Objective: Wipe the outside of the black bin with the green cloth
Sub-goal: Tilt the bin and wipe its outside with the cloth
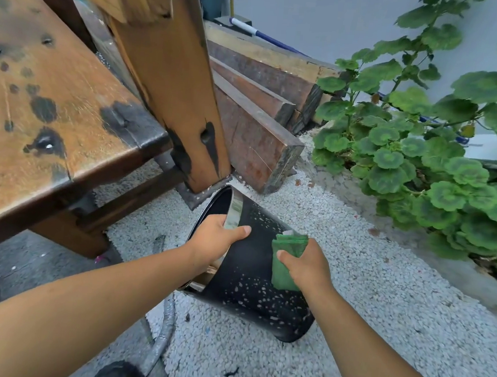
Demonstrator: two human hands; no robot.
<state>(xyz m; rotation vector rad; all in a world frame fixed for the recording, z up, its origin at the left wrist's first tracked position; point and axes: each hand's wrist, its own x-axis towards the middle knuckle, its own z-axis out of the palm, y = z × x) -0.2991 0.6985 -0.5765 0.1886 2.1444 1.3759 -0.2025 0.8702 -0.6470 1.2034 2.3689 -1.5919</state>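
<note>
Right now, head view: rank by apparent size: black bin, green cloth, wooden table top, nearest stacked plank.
1. wooden table top, nearer the camera, so true size unsure
2. black bin
3. nearest stacked plank, close to the bin; farther off, so unsure
4. green cloth

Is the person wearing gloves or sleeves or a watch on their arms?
No. Both the left hand and the right hand are bare, with no gloves. The forearms are bare too, with no sleeves in view. No watch, ring or bracelet shows on either one.
</note>
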